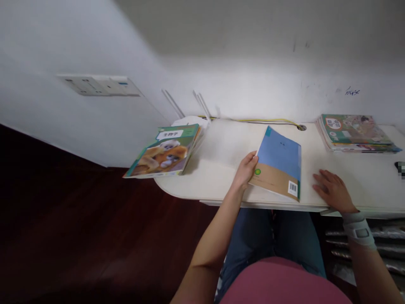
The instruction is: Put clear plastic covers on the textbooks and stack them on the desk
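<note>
In the head view, my left hand (247, 169) grips the left edge of a thin textbook (280, 158), thumb on top. Its blue and tan cover faces up, with a barcode in the lower right corner. The book is tilted over the front part of the white desk (218, 177). My right hand (334, 191) rests at the desk's front edge, right of the book and apart from it, fingers spread and holding nothing. A grey-white band circles the right wrist.
Textbooks with a monkey cover (164, 154) lie at the desk's rounded left end, partly overhanging. Another stack of textbooks (356, 131) sits at the back right. Behind are a white router (191, 121) with antennas and a yellow cable (268, 120). A dark object (399, 167) lies far right.
</note>
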Demonstrator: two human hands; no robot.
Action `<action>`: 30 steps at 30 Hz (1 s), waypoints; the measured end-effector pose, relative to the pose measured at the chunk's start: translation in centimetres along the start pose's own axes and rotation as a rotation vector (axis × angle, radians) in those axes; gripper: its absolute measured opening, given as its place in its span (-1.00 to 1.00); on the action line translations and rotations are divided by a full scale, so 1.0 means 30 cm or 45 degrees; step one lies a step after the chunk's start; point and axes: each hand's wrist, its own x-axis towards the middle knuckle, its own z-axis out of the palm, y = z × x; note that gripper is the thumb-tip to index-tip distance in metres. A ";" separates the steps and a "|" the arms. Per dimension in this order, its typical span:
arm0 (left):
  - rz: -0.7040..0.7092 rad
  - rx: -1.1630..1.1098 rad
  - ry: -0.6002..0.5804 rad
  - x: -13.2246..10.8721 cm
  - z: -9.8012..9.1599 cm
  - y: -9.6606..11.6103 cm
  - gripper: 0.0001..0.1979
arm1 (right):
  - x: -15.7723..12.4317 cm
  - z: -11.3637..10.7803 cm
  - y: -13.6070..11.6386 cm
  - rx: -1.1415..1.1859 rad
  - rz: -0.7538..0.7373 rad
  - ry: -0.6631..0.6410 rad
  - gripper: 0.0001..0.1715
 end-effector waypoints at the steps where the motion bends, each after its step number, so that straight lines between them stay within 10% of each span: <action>1: 0.008 0.138 0.034 -0.004 -0.005 -0.030 -0.67 | 0.000 0.001 0.002 -0.005 0.000 -0.004 -0.51; 12: 0.192 1.056 0.091 -0.042 -0.079 -0.118 -0.64 | -0.003 -0.003 0.008 0.005 0.005 -0.041 -0.51; 23: 0.118 1.326 0.300 -0.038 -0.313 -0.148 -0.63 | -0.006 -0.002 0.006 -0.010 0.009 -0.049 -0.51; 30: 0.059 1.359 0.356 -0.021 -0.358 -0.137 -0.59 | -0.007 -0.002 0.007 -0.038 0.012 -0.060 -0.51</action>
